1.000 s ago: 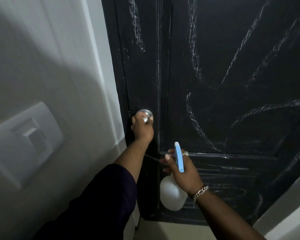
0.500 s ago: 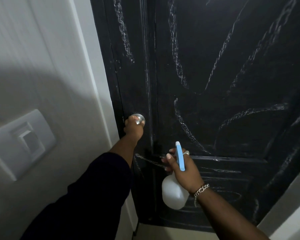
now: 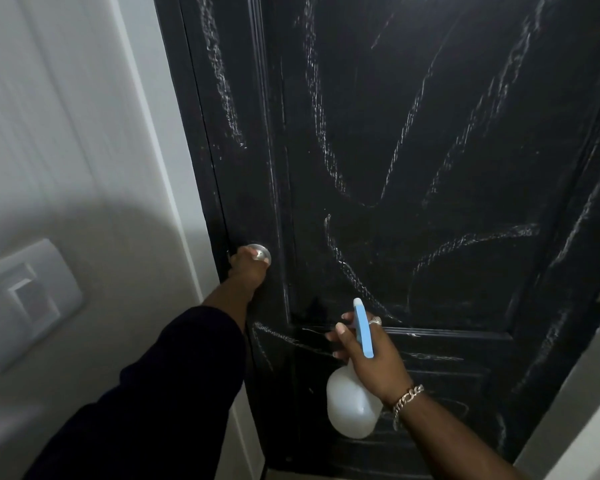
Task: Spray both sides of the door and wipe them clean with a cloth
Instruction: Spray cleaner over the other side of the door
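Observation:
A black panelled door (image 3: 430, 150) fills the view, streaked with pale wet wipe marks. My left hand (image 3: 248, 271) grips the round silver door knob (image 3: 261, 252) at the door's left edge. My right hand (image 3: 368, 355) holds a white spray bottle (image 3: 352, 407) with a light blue trigger head (image 3: 362, 327), its nozzle close to the door below the big panel. No cloth is in sight.
A white wall (image 3: 66, 150) with a grey switch plate (image 3: 25, 299) stands to the left of the door frame (image 3: 146, 116). Another pale wall edge (image 3: 575, 410) shows at the lower right. A strip of floor (image 3: 291, 474) lies under the door.
The door's left edge and the knob have shifted left in view, with my left hand still on the knob. My right hand keeps the bottle in about the same place.

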